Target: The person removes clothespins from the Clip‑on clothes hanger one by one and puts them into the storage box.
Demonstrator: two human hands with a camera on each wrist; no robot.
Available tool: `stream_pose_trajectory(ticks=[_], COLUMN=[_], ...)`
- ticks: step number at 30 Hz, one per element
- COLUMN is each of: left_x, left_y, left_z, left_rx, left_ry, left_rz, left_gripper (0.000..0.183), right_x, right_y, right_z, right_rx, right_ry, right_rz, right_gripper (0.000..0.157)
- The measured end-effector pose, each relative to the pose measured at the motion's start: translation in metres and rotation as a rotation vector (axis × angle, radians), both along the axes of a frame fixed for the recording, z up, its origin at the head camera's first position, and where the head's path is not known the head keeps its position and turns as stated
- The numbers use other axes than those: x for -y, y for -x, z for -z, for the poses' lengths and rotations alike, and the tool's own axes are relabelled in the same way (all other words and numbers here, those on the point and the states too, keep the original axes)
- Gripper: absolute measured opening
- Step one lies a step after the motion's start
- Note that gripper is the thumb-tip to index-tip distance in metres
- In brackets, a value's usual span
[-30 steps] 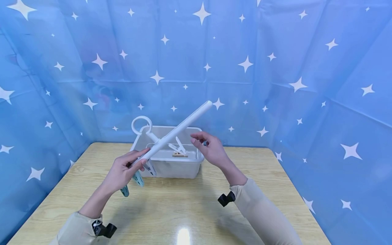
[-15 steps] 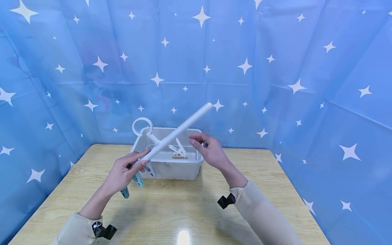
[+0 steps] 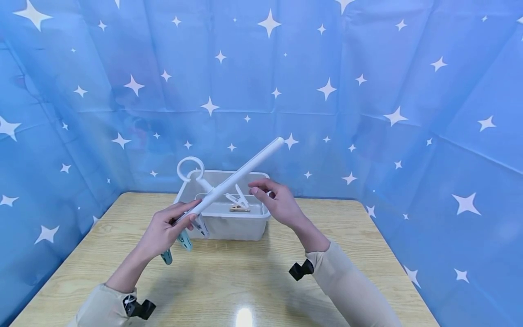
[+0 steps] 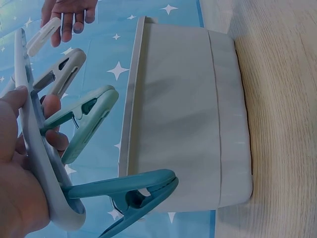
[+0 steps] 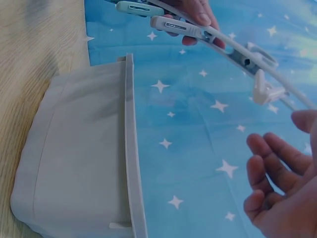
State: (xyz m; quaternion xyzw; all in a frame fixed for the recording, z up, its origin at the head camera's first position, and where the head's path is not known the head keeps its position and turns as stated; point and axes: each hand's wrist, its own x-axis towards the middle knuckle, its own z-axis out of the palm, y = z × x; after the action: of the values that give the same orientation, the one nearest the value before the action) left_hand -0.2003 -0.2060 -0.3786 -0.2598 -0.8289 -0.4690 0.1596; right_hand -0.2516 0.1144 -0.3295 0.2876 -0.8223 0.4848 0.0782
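My left hand (image 3: 165, 227) grips the lower left part of a white clip hanger (image 3: 245, 168), which slants up to the right in the head view. Its round ring hook (image 3: 190, 158) points to the far left. Along the bar's underside in the left wrist view sit a dark teal clip (image 4: 119, 186), a mint clip (image 4: 91, 119), a grey clip (image 4: 62, 72) and a white clip (image 4: 44, 37). To the right of the bar, my right hand (image 3: 279, 202) hovers near the basin's right rim. Its fingers are loosely bent, with nothing between them in the right wrist view (image 5: 277, 178).
Behind and below the hanger, a white basin (image 3: 233, 227) stands on the wooden table (image 3: 253, 272). A brown clip (image 3: 239, 209) shows inside it. Blue cloth (image 3: 351, 113) with white stars encloses the table's back and sides.
My right hand has shifted slightly left, closer to the bar. The left hand and the hanger hold nearly the same place.
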Motion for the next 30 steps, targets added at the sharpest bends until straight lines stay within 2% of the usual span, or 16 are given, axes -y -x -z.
stream_pose_trajectory(ticks=[7,19,30], left_x=[-0.0009,-0.0027,-0.0049], left_y=[0.0011,0.002,0.0045], left_z=[0.0006,0.0009,-0.0027], left_rx=[0.023,-0.005,0.008], left_ry=[-0.012,-0.001,0.009], left_rz=[0.014,0.023,0.037], left_gripper=[0.043,0.043,0.043], right_x=[0.001,0.0029,0.0039], right_y=[-0.0035,-0.0045,-0.0083], right_z=[-0.0012,-0.0014,-0.0042], right_rx=[0.014,0.027,0.045], right_ry=[0.01,0.014,0.01], right_rz=[-0.021,-0.058,-0.053], right_gripper=[0.036,0.04,0.033])
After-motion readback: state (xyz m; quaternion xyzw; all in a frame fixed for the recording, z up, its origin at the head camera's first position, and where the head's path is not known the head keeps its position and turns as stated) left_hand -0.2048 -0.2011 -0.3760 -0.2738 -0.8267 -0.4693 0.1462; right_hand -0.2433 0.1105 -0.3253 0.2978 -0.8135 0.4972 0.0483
